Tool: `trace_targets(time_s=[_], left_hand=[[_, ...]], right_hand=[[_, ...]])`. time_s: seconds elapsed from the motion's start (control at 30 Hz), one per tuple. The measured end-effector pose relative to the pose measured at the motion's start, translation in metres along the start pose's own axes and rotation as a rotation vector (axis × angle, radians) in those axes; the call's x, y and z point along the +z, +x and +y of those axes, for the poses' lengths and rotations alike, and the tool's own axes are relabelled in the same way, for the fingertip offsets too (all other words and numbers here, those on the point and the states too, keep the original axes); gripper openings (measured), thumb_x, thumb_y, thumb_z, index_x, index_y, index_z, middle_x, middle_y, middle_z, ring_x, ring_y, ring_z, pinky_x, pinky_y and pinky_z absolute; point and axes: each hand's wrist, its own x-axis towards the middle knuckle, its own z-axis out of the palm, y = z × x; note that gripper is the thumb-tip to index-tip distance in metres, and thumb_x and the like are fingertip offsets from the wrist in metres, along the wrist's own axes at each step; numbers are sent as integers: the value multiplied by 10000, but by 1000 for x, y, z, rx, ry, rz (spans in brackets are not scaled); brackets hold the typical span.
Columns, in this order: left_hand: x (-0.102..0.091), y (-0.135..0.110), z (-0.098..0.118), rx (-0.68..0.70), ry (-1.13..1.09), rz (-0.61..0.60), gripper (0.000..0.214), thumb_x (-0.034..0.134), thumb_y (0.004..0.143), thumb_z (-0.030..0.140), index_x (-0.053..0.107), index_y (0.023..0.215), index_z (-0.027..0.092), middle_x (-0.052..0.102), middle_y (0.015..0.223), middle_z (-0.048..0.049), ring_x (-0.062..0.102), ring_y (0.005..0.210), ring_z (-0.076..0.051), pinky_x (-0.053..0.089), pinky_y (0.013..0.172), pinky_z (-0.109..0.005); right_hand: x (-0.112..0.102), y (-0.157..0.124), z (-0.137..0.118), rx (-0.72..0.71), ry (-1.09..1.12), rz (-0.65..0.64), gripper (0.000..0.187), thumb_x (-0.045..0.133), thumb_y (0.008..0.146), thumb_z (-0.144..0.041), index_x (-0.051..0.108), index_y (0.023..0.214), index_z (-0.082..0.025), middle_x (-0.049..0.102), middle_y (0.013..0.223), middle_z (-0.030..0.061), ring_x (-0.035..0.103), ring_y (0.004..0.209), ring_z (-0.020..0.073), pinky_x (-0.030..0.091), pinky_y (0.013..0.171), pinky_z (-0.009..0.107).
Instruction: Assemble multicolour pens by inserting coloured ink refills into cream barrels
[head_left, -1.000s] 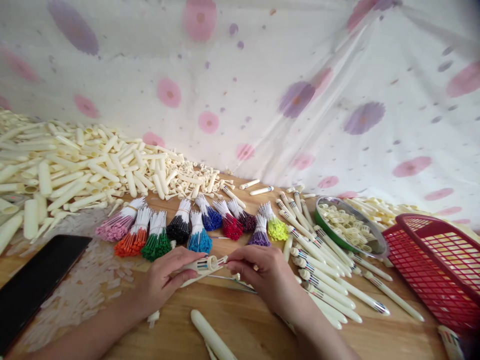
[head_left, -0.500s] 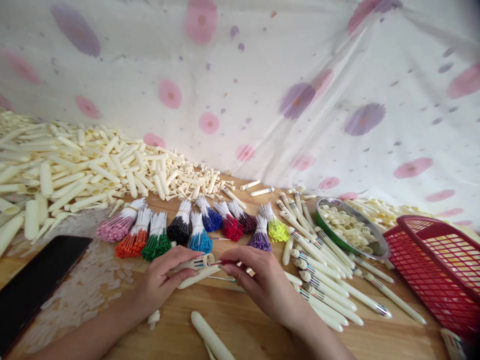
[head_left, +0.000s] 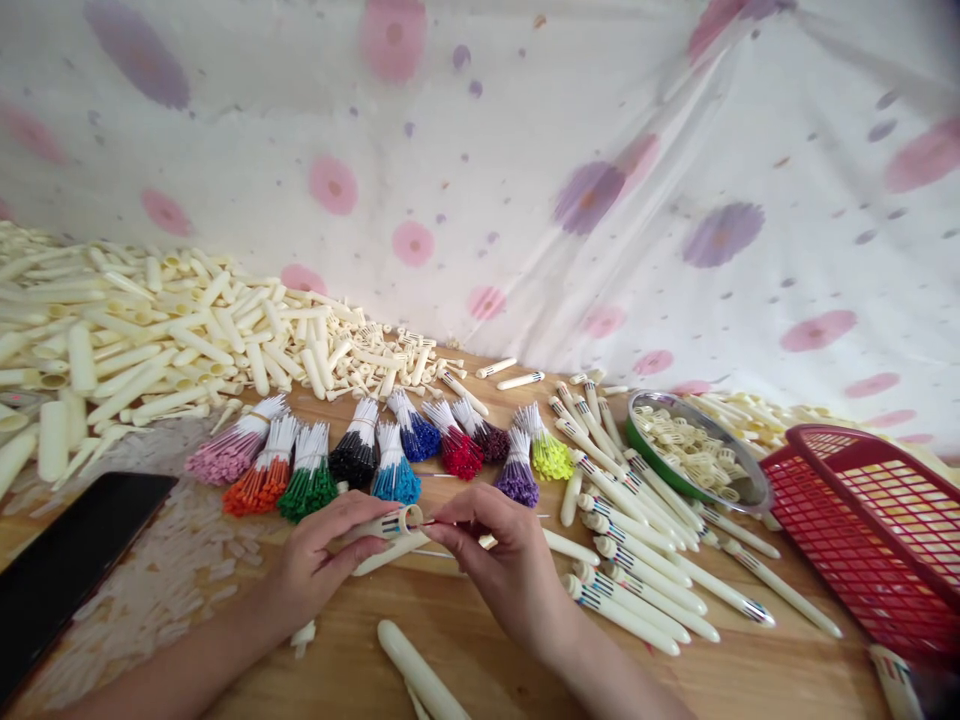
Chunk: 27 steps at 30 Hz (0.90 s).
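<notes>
My left hand (head_left: 319, 555) is closed around a short cream pen barrel (head_left: 391, 525) with coloured slider strips, its open round end facing right. At that opening, my right hand (head_left: 502, 550) pinches a thin pen refill (head_left: 427, 522) between thumb and fingertips. Most of the refill is hidden by the fingers and the barrel. Under the hands lies a cream pen tube (head_left: 394, 553). Beyond them stand rubber-banded bundles of white-stemmed refills with coloured ends, among them light blue (head_left: 396, 482), green (head_left: 307, 488) and purple (head_left: 518, 480).
Loose cream tubes (head_left: 172, 340) are heaped at the left, above a black phone (head_left: 82, 570) and small clear sleeves (head_left: 172, 570). Multicolour pens (head_left: 637, 560) lie at the right, near a green-sided metal bowl (head_left: 645, 450) and a red basket (head_left: 832, 520). Another tube (head_left: 420, 670) lies in front.
My right hand has moved slightly left, bringing the refill closer to the barrel's open end; less of the refill shows between them. My left hand still holds the barrel.
</notes>
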Motion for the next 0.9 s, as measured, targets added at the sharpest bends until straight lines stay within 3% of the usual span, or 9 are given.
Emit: trace_targets(time_s=[0.17, 0.27, 0.43, 0.67, 0.9], left_hand=[[4, 1, 2, -142, -49, -63, 227, 632, 770, 244, 727, 975, 269, 758, 926, -27, 701, 835, -194, 567, 741, -258], [6, 0, -2, -213, -104, -81, 237, 659, 744, 234, 732, 967, 266, 764, 939, -20, 703, 853, -198, 564, 772, -271], [8, -1, -5, -308, -231, -126, 261, 687, 722, 239, 735, 978, 260, 761, 978, -20, 699, 885, -204, 553, 804, -281], [6, 0, 6, -522, -402, -196, 249, 697, 709, 224, 744, 953, 245, 758, 999, -17, 688, 913, -204, 535, 809, -263], [10, 2, 7, -553, -399, -214, 255, 698, 704, 229, 743, 953, 251, 751, 1019, -12, 676, 929, -212, 519, 827, -279]], right_hand=[[5, 6, 12, 134, 197, -106, 229, 642, 797, -398, 649, 725, -181, 663, 714, 18, 570, 630, 121, 441, 550, 206], [-3, 11, 12, 190, 182, -226, 242, 604, 827, -385, 657, 733, -169, 663, 728, 12, 577, 659, 119, 446, 582, 202], [-22, 17, 5, 126, 83, -398, 193, 553, 873, -281, 695, 823, -160, 689, 781, 20, 609, 716, 118, 464, 652, 203], [-28, 18, 7, 23, 86, -455, 174, 542, 880, -211, 705, 920, -169, 718, 845, 37, 644, 753, 118, 478, 680, 192], [-26, 16, 8, 102, 66, -478, 186, 533, 876, -209, 707, 906, -149, 706, 786, 40, 629, 715, 122, 469, 650, 199]])
